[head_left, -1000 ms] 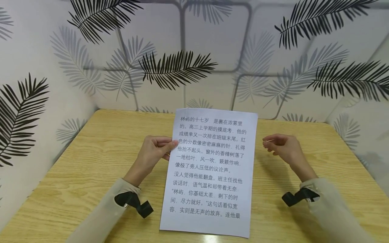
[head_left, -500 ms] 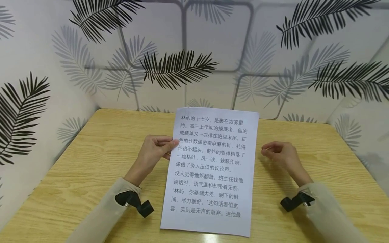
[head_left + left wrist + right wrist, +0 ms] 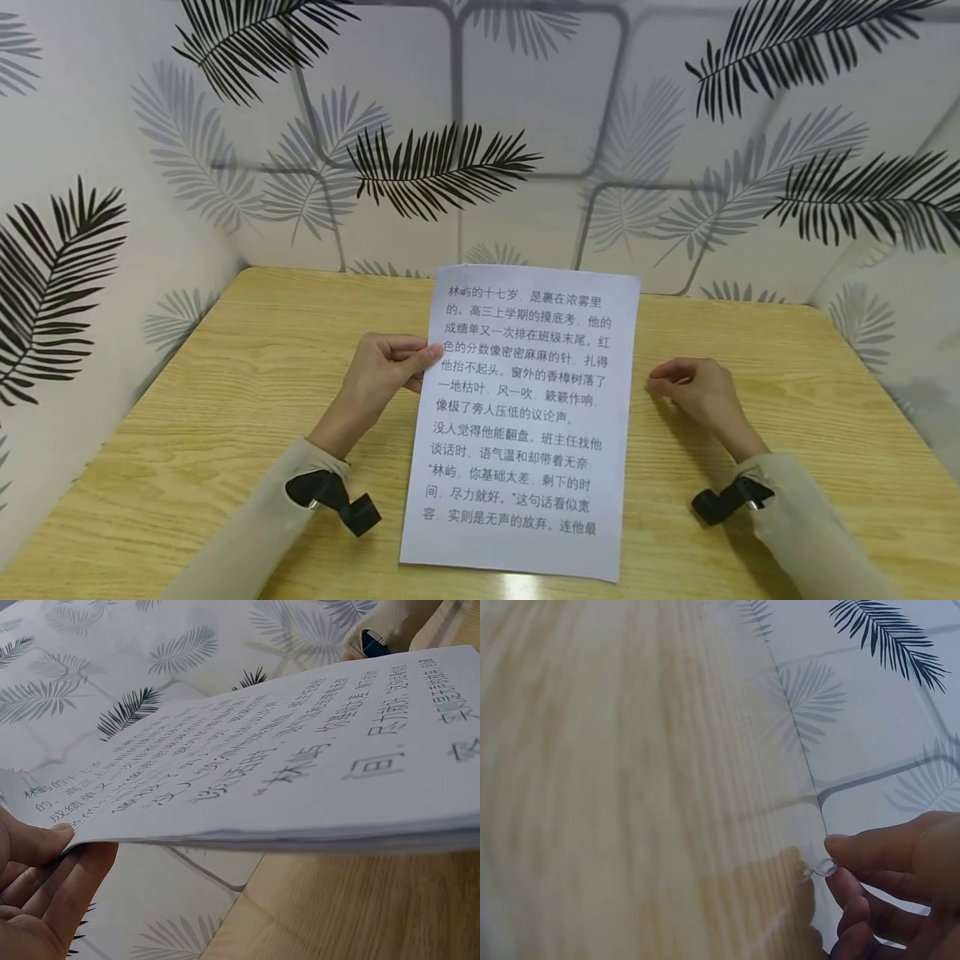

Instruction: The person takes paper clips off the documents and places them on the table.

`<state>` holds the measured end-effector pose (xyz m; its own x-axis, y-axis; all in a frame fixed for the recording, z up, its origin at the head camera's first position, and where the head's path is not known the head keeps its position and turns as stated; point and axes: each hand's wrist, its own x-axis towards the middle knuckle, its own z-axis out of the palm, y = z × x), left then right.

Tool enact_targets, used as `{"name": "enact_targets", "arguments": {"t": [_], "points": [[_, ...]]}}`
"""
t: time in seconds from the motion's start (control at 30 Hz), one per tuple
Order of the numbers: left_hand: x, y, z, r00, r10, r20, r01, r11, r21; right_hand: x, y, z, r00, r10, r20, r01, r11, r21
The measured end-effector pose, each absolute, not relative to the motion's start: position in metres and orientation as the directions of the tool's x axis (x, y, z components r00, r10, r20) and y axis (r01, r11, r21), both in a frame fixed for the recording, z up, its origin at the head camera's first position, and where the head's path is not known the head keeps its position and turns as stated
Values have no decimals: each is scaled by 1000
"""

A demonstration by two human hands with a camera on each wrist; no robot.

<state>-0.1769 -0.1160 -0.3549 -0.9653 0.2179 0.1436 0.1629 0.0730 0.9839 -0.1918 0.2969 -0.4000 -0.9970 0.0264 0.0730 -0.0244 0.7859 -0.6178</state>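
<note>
My left hand (image 3: 378, 371) pinches the left edge of a thin stack of printed paper (image 3: 517, 417), thumb on top and fingers underneath. Its layered edge shows in the left wrist view, where the stack (image 3: 315, 780) is held up off the table. To the right of the paper and apart from it, my right hand (image 3: 697, 392) is low over the table. In the right wrist view, the thumb and forefinger of that hand (image 3: 892, 877) pinch a small silvery wire loop (image 3: 826, 866). Most of the loop is hidden by the fingertips.
The wooden table (image 3: 225, 375) reaches back to a wall (image 3: 525, 208) with a leaf pattern. Another patterned wall (image 3: 60, 275) stands at the left. Each wrist wears a black strap, with a dark piece (image 3: 360, 515) sticking out from the left one.
My right hand has come down towards the table, still with the small loop in its fingertips. The left hand keeps its grip on the paper, which has hardly moved.
</note>
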Motion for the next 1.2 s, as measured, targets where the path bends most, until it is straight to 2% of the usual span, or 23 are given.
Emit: {"name": "enact_targets", "arguments": {"t": [0.23,0.47,0.6,0.87,1.07,1.2], "points": [[-176,-116,-354,-969,211,129,148,79,986,-191,300,-401,-995,15,103,-48,809,-586],[-176,-115,-355,-969,217,118,138,80,987,-189,292,-390,-997,49,61,-2,756,-655],[-177,-114,-357,-969,218,120,140,83,987,-191,286,-378,-996,21,88,-49,694,-718],[-176,-113,-359,-965,234,120,140,74,987,-200,273,-334,-977,-17,214,-191,527,-828],[-175,-111,-361,-963,241,120,141,75,987,-210,257,-299,-954,-3,299,-259,508,-822],[-175,-110,-361,-966,236,104,128,88,988,-211,245,-283,-955,-7,296,-258,508,-822]]}}
